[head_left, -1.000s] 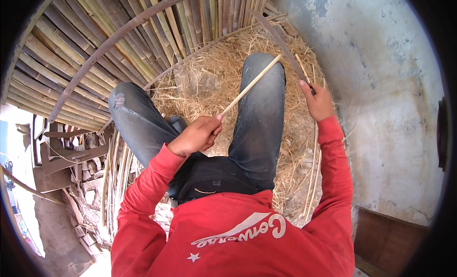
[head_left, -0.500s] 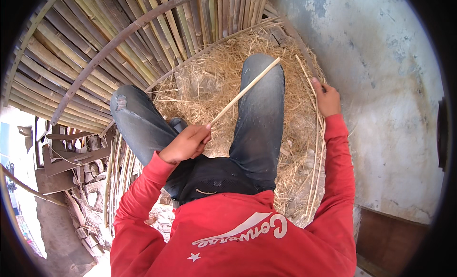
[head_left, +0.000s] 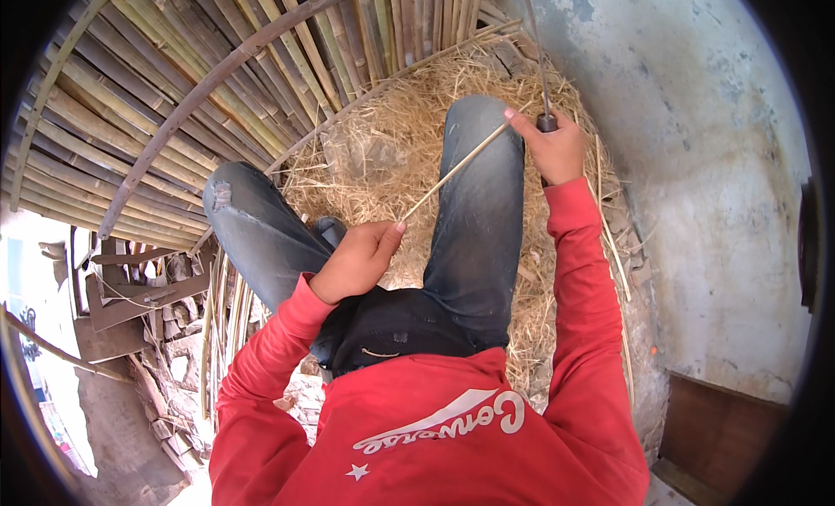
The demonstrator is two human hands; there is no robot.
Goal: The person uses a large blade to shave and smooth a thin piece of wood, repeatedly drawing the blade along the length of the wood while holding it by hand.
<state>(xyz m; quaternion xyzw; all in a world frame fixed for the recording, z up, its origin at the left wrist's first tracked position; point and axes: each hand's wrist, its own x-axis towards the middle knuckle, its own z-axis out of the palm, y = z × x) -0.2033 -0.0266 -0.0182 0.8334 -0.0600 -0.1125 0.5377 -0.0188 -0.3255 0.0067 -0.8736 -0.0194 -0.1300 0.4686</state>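
Observation:
A thin pale bamboo strip (head_left: 457,169) slants over my right thigh, its lower end pinched in my left hand (head_left: 361,256). My right hand (head_left: 558,149) is closed round the dark handle of a long-bladed knife (head_left: 540,58). The blade is seen narrow and points up, away from me, beside the wall. My right thumb meets the upper end of the strip. Part of the handle is hidden by my fingers.
Straw-like shavings (head_left: 374,149) cover the ground around my legs. A rack of bamboo poles (head_left: 165,97) with a curved crosspiece fills the upper left. A weathered wall (head_left: 704,176) rises at right. Long strips (head_left: 613,236) lie beside my right arm; others (head_left: 224,332) stand at left.
My right hand has left the strips by the wall and come inward, now holding the knife and touching the strip's upper end. My left hand has shifted slightly right with its strip.

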